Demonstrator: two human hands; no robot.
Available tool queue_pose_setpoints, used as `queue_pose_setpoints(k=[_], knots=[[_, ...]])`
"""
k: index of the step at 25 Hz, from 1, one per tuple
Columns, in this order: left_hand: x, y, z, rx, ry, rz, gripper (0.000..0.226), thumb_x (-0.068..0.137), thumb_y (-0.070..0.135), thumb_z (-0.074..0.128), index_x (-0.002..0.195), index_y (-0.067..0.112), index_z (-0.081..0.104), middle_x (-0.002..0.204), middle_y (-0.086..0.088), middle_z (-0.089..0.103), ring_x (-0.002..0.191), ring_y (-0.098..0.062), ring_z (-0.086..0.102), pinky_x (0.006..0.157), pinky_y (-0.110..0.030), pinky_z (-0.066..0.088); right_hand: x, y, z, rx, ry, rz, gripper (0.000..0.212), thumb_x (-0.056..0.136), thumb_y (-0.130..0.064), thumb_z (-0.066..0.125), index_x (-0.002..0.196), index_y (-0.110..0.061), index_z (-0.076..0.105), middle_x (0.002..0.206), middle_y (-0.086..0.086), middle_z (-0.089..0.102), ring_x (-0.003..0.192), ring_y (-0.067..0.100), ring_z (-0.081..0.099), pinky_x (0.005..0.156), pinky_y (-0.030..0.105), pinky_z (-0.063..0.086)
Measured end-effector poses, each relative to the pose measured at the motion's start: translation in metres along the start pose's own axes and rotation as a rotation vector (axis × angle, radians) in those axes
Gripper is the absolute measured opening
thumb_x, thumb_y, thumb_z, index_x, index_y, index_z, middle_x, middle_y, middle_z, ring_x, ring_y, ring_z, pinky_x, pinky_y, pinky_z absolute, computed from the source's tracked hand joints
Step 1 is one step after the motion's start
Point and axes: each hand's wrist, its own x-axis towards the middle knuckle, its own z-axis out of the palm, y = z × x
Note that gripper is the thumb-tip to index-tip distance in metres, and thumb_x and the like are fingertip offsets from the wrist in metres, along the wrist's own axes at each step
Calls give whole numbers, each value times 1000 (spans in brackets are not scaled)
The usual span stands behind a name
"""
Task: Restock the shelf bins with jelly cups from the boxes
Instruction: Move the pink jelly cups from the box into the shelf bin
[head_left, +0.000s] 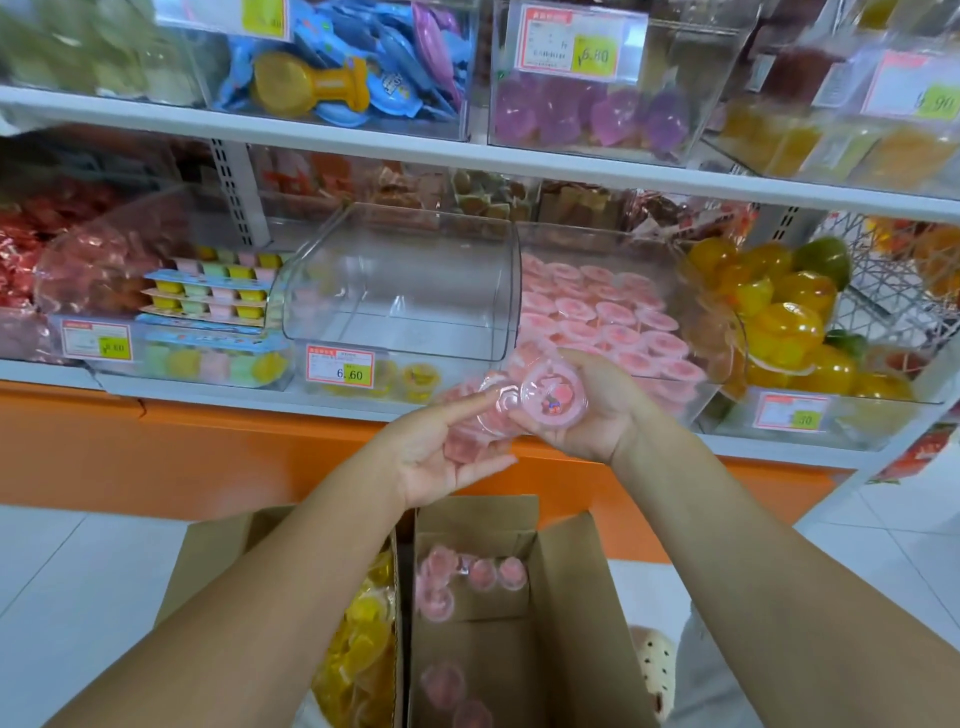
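The left hand (441, 457) lies palm up, fingers nearly straight, under a loose pile of pink jelly cups (467, 434). Nothing clamps them, so a tilt during the lift could spill 1 or more onto the floor or into the open cardboard box (571, 623) just below. The right hand (592, 410) has its fingers and thumb curled round 1 single pink cup (553, 402), which touches that pile. The pink bin (685, 400), just beyond to the right, looks nearly full, so added cups may slide off the heap. Its clear front wall stands between hands and heap. To its left a clear curved flap (405, 280) juts forward. Yellow jelly cups (363, 639) sit near left.
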Motion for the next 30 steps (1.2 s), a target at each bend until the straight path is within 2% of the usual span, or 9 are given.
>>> queue_pose_setpoints(k=[2,5,8,12,14,17,22,28,30], knots=[[4,0,2,-16,-17,27,83,59,20,85,137,18,56,107,-14,72,82,-26,75,63,-40,61,-1,-4,3,16,-17,-2,28,95,-14,46,86,-8,72,92,23,67,81,32,63,65,39,57],[4,2,1,-38,-7,70,85,62,21,84,141,19,52,111,-13,71,84,-24,75,63,-38,61,1,-8,8,-27,-18,-29,19,94,-14,50,90,-10,68,93,17,67,85,29,63,67,44,58],[3,4,0,-23,61,82,72,61,23,84,128,14,61,105,-12,71,82,-21,73,64,-38,62,9,-6,11,-79,-6,-33,12,92,-11,56,93,-8,68,100,11,65,97,31,63,78,52,56],[-2,13,-3,-71,111,117,65,55,23,84,115,16,63,109,-14,68,88,-23,69,64,-39,62,12,-28,4,-168,133,-181,14,91,-10,58,104,-10,63,95,8,66,90,29,65,78,53,56],[-5,17,-6,-109,121,129,68,56,21,83,121,18,61,112,-14,68,84,-24,70,62,-38,61,14,-45,0,-205,288,-305,9,92,-11,58,99,-12,64,97,10,67,89,28,64,74,50,56],[-8,16,-7,-119,129,119,66,58,20,82,119,18,60,114,-16,67,82,-25,70,59,-37,61,19,-53,3,-434,478,-375,3,89,-10,65,87,-12,63,82,11,58,68,21,55,68,45,55],[-10,15,-7,-107,149,113,53,61,19,80,110,19,61,111,-15,67,85,-26,69,58,-37,62,26,-49,16,-657,493,-258,17,87,-12,70,86,-9,53,71,6,49,65,19,50,51,41,53],[-6,17,-10,-107,186,104,61,58,19,82,115,19,61,108,-16,70,72,-24,74,57,-36,61,30,-60,4,-756,506,-267,30,90,-24,66,112,-8,56,114,13,57,94,30,61,57,42,55],[-5,17,-10,-108,183,101,61,58,19,82,116,19,61,106,-16,70,70,-24,74,57,-35,61,28,-69,-6,-564,480,-278,36,91,-35,62,115,-10,55,125,15,56,99,34,62,61,50,58]])
